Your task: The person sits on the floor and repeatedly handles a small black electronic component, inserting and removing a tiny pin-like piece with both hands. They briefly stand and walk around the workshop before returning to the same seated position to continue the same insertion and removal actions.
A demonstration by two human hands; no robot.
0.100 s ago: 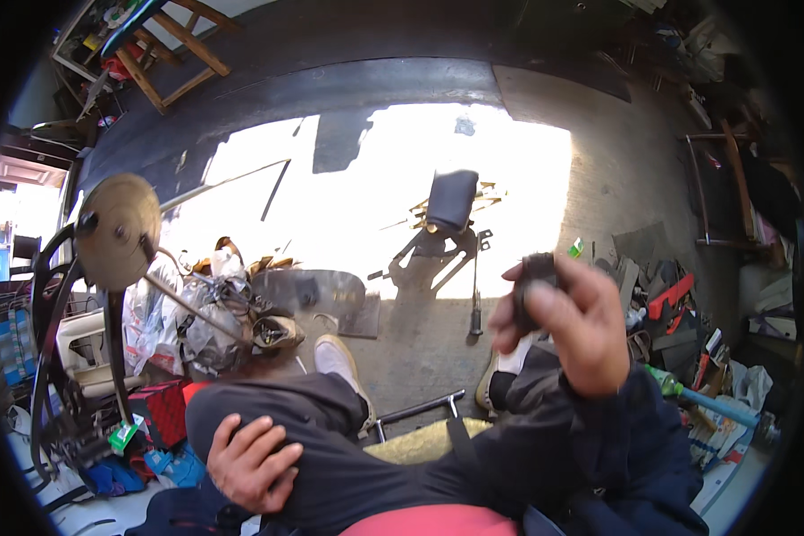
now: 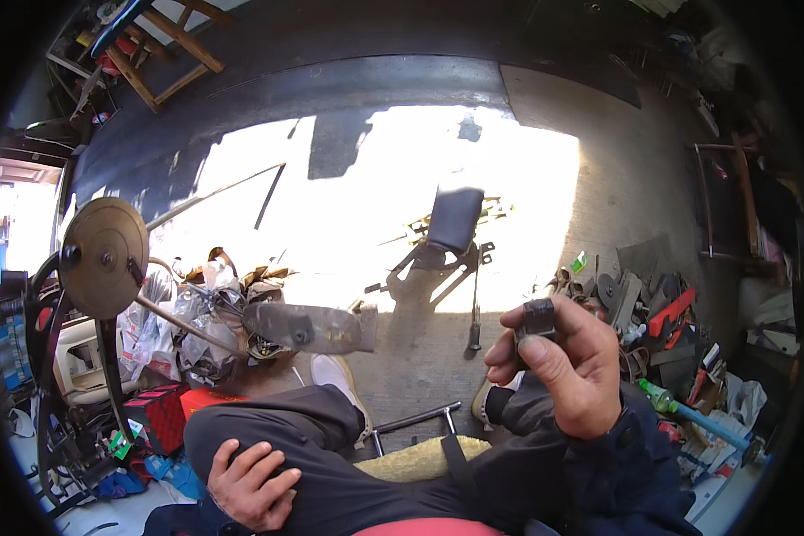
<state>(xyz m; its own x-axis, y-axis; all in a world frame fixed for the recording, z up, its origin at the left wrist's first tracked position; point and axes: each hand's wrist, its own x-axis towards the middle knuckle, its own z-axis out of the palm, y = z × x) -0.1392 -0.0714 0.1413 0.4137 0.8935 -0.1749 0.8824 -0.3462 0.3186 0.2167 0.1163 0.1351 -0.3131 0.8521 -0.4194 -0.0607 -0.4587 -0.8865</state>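
Note:
Raised above my right thigh, my right hand [image 2: 567, 362] is closed on a small dark block [image 2: 536, 320], pinched between thumb and fingers. The block is black and squarish; its exact kind cannot be made out. My left hand [image 2: 255, 484] lies with fingers apart on my left thigh [image 2: 286, 429], holding nothing. Between my legs is a yellow padded piece [image 2: 420, 460] with a dark strap across it. Just beyond it shows a dark metal bar [image 2: 420, 414].
At left stands a round disc [image 2: 105, 257] on a dark metal frame, beside plastic bags [image 2: 201, 326]. A dark-padded metal stand [image 2: 456, 219] is ahead in bright sunlight. Scraps and a red piece [image 2: 672, 313] lie at right, near a green bottle [image 2: 659, 396].
My right hand has come down and nearer to me, still holding the dark block, which is tilted differently. My left hand stays on the thigh. The whole view has shifted slightly.

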